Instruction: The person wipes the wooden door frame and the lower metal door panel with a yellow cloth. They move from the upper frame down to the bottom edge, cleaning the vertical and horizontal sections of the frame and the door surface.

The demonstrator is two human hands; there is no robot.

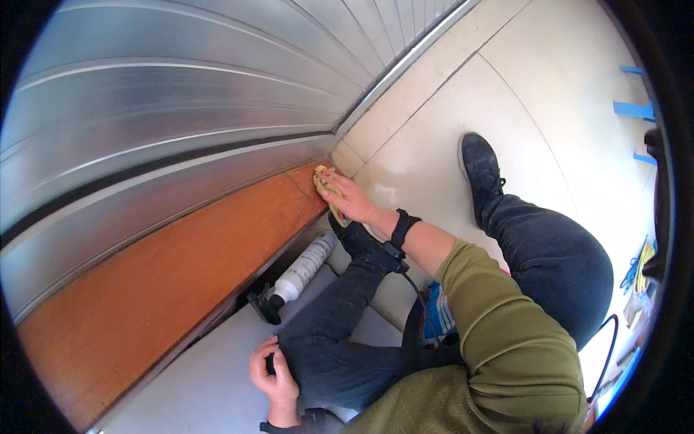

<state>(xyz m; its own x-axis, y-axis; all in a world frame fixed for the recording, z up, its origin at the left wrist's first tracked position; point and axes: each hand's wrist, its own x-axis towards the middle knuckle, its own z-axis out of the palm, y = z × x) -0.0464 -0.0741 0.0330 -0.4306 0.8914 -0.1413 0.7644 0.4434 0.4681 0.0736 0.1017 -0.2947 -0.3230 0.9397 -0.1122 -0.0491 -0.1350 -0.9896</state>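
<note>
My right hand [349,198] presses a folded yellowish cloth [337,203] onto the far end of an orange-brown ledge [179,260], close to its corner. A dark strap circles that wrist. My left hand [275,374] rests by my bent knee with its fingers loosely curled; a dark patch shows between thumb and fingers, and I cannot tell whether it is a thing held. Between the ledge and my leg, a white spray bottle [303,268] with a black trigger head [265,305] lies tilted on its side.
A ribbed metal shutter [217,92] rises along the ledge. Light floor tiles [423,141] spread to the right, where my dark shoe [480,171] stands. A colourful item [438,312] is partly hidden beneath my right arm. A dark cable [420,295] runs from my wrist strap.
</note>
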